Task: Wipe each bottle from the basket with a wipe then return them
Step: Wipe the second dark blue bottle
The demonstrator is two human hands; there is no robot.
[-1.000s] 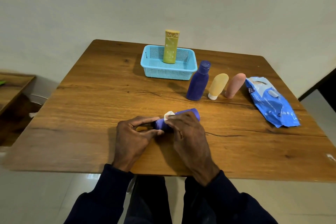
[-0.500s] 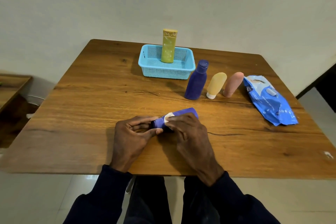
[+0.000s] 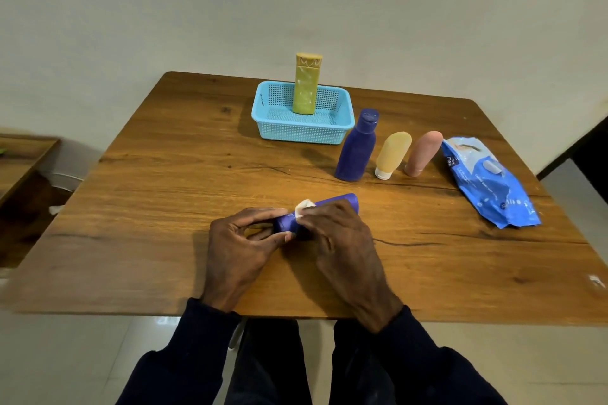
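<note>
- The left hand (image 3: 243, 246) has its thumb and fingers closed on the near end of the purple bottle (image 3: 339, 202). This looks meant to steady it so it cannot roll while it is rubbed.
- The blue basket (image 3: 296, 133) sits at the far side, out of the working space. In it stands 1 yellow-green bottle (image 3: 307, 85), upright, which I judge already wiped and returned.
- The wipe (image 3: 303, 207), a small white bunch, peeks out at the fingertips on top of the purple bottle.
- That bottle lies on its side low over the near middle of the table (image 3: 164, 191). I cannot tell whether it touches the wood.
- The right hand (image 3: 345, 246) curls over the bottle, its fingers clamped on the wipe and pressing it to the plastic.
- Right of the basket, 3 more stand in a row near each other: a dark blue bottle (image 3: 357, 148), a yellow tube (image 3: 391, 154) on its white cap and a pink tube (image 3: 422, 153). Whether they are wiped yet is not visible.
- The wipes pack (image 3: 487, 181) lies flat at the far right, just beside the pink tube, handy for a fresh sheet.
</note>
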